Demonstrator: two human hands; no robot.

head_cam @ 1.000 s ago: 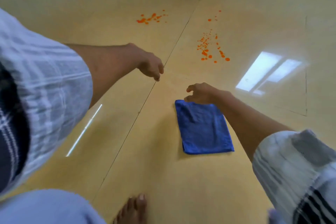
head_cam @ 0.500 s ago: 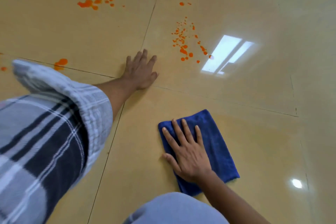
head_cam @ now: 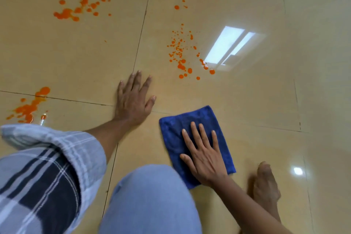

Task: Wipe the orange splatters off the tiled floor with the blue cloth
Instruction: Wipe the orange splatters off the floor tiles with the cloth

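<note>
A folded blue cloth (head_cam: pixel 190 118) lies on the glossy beige tiled floor (head_cam: pixel 266 104). My right hand (head_cam: pixel 204 157) rests flat on its near half, fingers spread, pressing it down. My left hand (head_cam: pixel 133 100) is planted palm-down on the bare floor to the cloth's left, touching nothing else. A cluster of small orange splatters (head_cam: pixel 180 53) lies just beyond the cloth and the left hand. A second orange splatter patch (head_cam: pixel 76 10) is at the far left. A third orange splatter patch (head_cam: pixel 28 108) sits at the left edge beside my plaid sleeve.
My bent knee in light blue trousers (head_cam: pixel 152 201) fills the bottom centre. A bare foot (head_cam: pixel 266 190) rests on the floor right of the cloth. A bright window reflection (head_cam: pixel 229 47) glares beside the middle splatters. Tile joints cross under the left hand.
I have dropped from standing to crouching. Both hands went down: the left onto the floor, the right flat onto the cloth. The view moved closer; a bare foot appeared on the right.
</note>
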